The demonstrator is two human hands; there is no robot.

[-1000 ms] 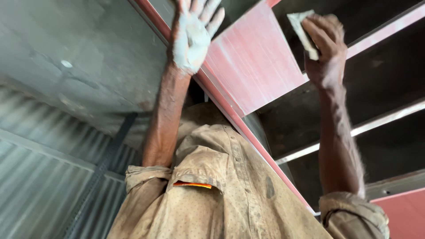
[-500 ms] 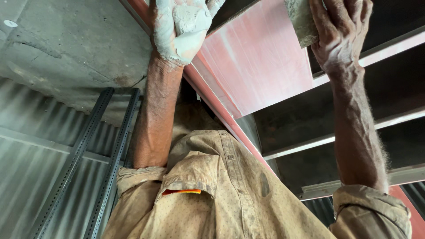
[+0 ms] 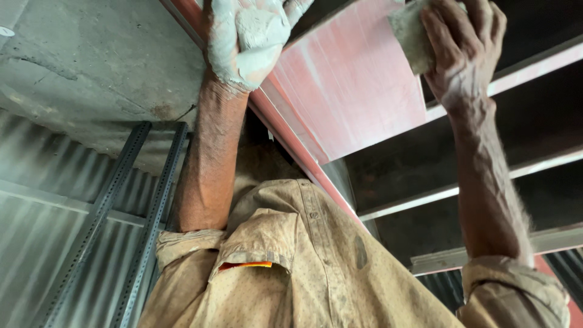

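Observation:
I look up along my own chest and raised arms. At the left of the head view, my right hand (image 3: 246,42) is coated in white paste. Its palm is spread, fingers apart, against the lower edge of a red metal panel (image 3: 346,91) where this meets a grey concrete slab (image 3: 91,67). At the upper right, my left hand (image 3: 464,54) grips a small grey-white block (image 3: 407,30) and presses it against the red panel's face. The fingertips of both hands are cut off by the top edge.
My tan dotted shirt (image 3: 303,267) fills the bottom. Two slotted metal uprights (image 3: 115,200) run along a corrugated metal wall (image 3: 36,255) on the left. Pale cross bars (image 3: 534,164) span the dark roof space on the right.
Both hands now sit higher and larger in view. The block has shifted along the red panel. The view has swung, bringing the slotted uprights into sight.

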